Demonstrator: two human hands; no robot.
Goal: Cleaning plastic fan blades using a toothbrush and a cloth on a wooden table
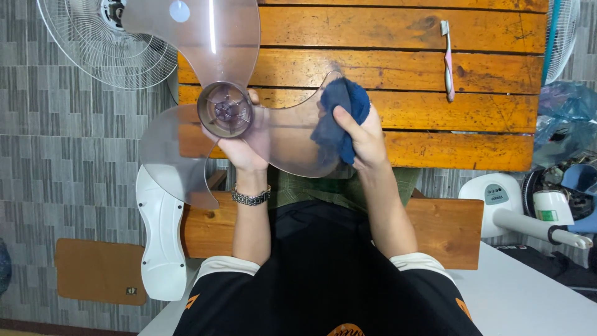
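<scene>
A clear, smoky three-bladed fan propeller (205, 37) is held up over the wooden table (410, 68). My left hand (244, 149) grips it from behind at the round hub (225, 110); a metal watch sits on that wrist. My right hand (364, 138) is shut on a dark blue cloth (339, 118), which it presses against the right-hand blade (292, 134).
A pink-handled toothbrush (447, 59) lies on the table at the right. A white wire fan guard (102, 46) stands at top left, a white plastic fan part (161, 242) below left, and a white fan base and pole (516, 211) at right beside blue plastic bags (563, 115).
</scene>
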